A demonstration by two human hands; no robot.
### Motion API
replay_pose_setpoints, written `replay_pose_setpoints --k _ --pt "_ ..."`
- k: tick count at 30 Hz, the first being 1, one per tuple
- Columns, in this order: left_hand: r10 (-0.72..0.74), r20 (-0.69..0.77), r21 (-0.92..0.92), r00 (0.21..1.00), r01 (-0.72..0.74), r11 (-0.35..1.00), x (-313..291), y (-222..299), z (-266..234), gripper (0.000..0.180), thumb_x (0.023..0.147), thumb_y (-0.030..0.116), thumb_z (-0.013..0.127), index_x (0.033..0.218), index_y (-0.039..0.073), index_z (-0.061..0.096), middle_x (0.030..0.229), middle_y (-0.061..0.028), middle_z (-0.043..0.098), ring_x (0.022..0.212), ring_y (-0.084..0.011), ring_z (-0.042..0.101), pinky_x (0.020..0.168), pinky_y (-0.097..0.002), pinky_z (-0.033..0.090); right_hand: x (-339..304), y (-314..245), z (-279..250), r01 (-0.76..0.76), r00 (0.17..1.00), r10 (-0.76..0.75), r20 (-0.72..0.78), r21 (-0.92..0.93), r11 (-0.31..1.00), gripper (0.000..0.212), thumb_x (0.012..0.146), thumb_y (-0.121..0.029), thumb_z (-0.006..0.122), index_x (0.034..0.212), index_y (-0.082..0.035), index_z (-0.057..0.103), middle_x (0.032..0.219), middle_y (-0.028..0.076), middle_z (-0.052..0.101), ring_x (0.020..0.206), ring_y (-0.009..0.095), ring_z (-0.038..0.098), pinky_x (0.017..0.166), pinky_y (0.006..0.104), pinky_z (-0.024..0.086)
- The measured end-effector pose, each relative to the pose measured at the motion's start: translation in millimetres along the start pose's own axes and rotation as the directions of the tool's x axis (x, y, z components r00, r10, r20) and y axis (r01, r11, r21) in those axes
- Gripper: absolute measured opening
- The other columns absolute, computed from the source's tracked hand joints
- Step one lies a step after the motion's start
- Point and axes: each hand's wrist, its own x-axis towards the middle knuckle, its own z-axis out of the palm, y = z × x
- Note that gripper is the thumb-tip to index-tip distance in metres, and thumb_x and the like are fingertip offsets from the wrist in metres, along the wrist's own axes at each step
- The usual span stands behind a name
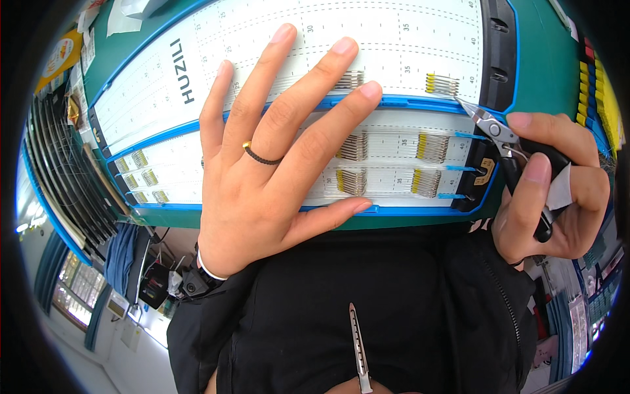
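Note:
My left hand (256,151) lies flat with its fingers spread over a long white rig case (367,39) with blue edges and ruled marks. A dark ring is on one finger. My right hand (558,184) grips small black-handled pliers (499,131). Their silver jaws point left, at the lower right end of a row of thin metal pieces with yellow parts (442,84) on the upper panel. Whether the jaws touch a piece, I cannot tell. The lower panel bears more such bundles (432,148), strung along fine clear lines, partly hidden under my left hand.
The case rests on a green mat (545,52). Left stands a curved stack of dark, thin-edged sheets (65,171). Yellow and blue items (600,105) line the right edge. A slim silver clip (357,341) shows at the lower middle, against black clothing.

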Motion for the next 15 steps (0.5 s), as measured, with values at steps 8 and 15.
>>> replay_pose_setpoints --k 8,15 --pt "0.001 0.009 0.004 1.000 -0.001 1.000 1 2 -1 0.086 0.070 0.059 0.075 0.142 0.017 0.051 0.152 -0.0134 0.045 0.146 -0.0387 0.030 0.118 -0.0561 0.015 -1 3 -2 -0.017 0.999 0.018 -0.040 0.019 1.000 0.014 0.088 0.003 0.052 0.085 -0.004 0.040 0.098 0.028 0.067 0.072 0.017 0.058 0.068 0.0275 0.050" --pt "-0.077 0.108 -0.085 0.991 0.086 0.993 13 11 -21 0.083 0.068 0.053 0.077 0.141 0.019 0.053 0.153 -0.0091 0.043 0.146 -0.0360 0.031 0.118 -0.0579 0.014 18 24 -29 -0.017 0.992 -0.004 0.123 0.170 0.985 0.012 0.088 -0.001 0.054 0.086 -0.004 0.043 0.100 0.025 0.065 0.080 0.016 0.056 0.073 0.0243 0.045"
